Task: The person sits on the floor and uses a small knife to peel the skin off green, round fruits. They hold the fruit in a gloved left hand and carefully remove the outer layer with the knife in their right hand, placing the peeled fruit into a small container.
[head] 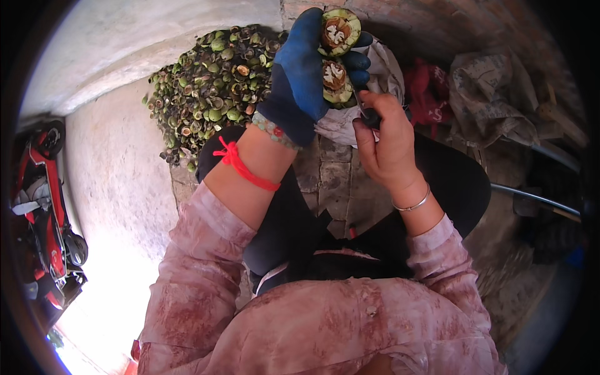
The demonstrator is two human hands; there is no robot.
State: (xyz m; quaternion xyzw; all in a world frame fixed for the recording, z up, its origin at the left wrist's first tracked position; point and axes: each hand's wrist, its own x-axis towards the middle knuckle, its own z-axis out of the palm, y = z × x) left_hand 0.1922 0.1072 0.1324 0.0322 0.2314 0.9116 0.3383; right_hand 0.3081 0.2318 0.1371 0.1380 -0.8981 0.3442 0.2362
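Note:
In a blue coated work glove, my left hand (pixel 304 70) holds two halves of a split green-husked walnut; pale kernel shows inside both. The upper half (pixel 338 33) lies by the fingertips, and the lower half (pixel 336 82) rests against the palm. My bare right hand (pixel 389 136) grips the dark handle of a knife (pixel 370 118), whose blade points up beside the lower half. Part of the blade is hidden. Under both hands is the open mouth of a white woven sack (pixel 337 125).
A large heap of walnut husks (pixel 211 89) lies on the brick floor, left of my gloved hand, by the wall. A red bag (pixel 426 91) and a worn woven sack (pixel 492 98) are to the right. A red motorcycle (pixel 49 211) stands at the far left.

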